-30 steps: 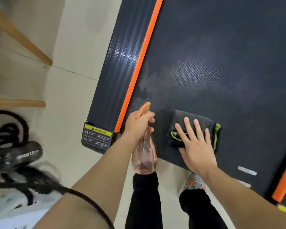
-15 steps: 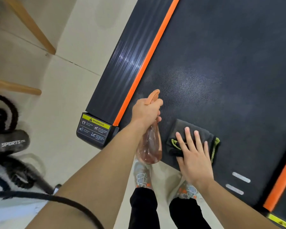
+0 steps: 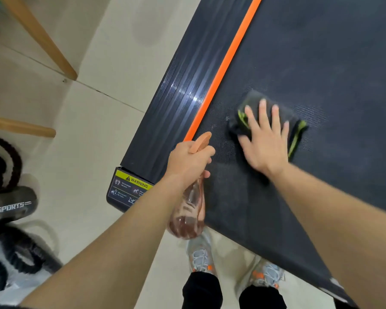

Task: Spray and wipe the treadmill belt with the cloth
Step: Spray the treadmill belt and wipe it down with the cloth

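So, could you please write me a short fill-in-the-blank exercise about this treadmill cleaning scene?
1. The cloth under the right hand has ____ trim.
2. The stripe running along the treadmill belt is ____.
3. The yellow label near the left hand, which grips the spray bottle, reads ____.

Missing words: green; orange; WARNING.
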{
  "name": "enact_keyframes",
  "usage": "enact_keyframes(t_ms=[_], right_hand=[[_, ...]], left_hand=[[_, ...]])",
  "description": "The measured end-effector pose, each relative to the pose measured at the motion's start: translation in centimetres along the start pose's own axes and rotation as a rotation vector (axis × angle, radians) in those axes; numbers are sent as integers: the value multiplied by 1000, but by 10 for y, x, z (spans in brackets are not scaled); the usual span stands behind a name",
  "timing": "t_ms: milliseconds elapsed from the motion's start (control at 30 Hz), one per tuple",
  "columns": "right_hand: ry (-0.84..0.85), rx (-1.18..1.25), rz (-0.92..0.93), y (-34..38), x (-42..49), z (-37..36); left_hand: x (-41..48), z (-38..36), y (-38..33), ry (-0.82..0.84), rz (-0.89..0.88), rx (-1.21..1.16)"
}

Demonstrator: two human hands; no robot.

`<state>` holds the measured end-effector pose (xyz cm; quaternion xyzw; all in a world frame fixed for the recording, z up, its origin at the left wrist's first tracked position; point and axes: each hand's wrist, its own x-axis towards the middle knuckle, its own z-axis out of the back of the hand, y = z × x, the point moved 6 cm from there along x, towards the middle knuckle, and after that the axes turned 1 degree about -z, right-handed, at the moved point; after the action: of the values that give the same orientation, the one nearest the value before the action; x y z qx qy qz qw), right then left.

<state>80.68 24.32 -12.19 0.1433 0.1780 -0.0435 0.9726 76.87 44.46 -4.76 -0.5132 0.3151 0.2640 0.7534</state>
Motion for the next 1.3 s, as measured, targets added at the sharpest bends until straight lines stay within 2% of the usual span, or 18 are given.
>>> enact_keyframes(t_ms=[100, 167, 233, 300, 367, 400, 533, 600, 733, 833, 900, 1033, 1167, 1300], right_hand=[[-63, 19, 24, 32, 61, 12], [-101, -32, 88, 50, 38, -2], [-21, -88, 283, 64, -37, -33], [128, -132, 517, 68, -118, -60], [230, -174, 667, 56, -122, -62], [217, -201, 685, 53, -96, -56], [97, -183, 522, 45, 23, -6], [61, -192, 506, 45, 29, -5], [30, -170, 422, 44, -41, -33], [142, -214, 580, 23, -112, -54], [197, -267, 608, -4, -149, -59], [233, -284, 455, -44, -196, -64], [224, -251, 371, -44, -215, -66], [231, -223, 326, -37, -217, -65]], left_hand=[[5, 11, 6, 16, -17, -141], [9, 17, 10, -7, -16, -194], [7, 22, 14, -45, -9, -190], [3, 27, 17, -69, -6, -145], [-1, 28, 26, -75, 28, -129], [-3, 29, 28, -77, 33, -150], [-5, 22, 40, -31, 41, -210], [-4, 17, 49, -33, 40, -181], [-19, 10, 63, -95, 67, -216], [-38, -1, 71, -136, 108, -292], [-50, -11, 78, -151, 130, -301], [-73, -31, 96, -196, 180, -340], [-91, -42, 113, -276, 185, -310], [-103, -46, 132, -188, 216, -298]])
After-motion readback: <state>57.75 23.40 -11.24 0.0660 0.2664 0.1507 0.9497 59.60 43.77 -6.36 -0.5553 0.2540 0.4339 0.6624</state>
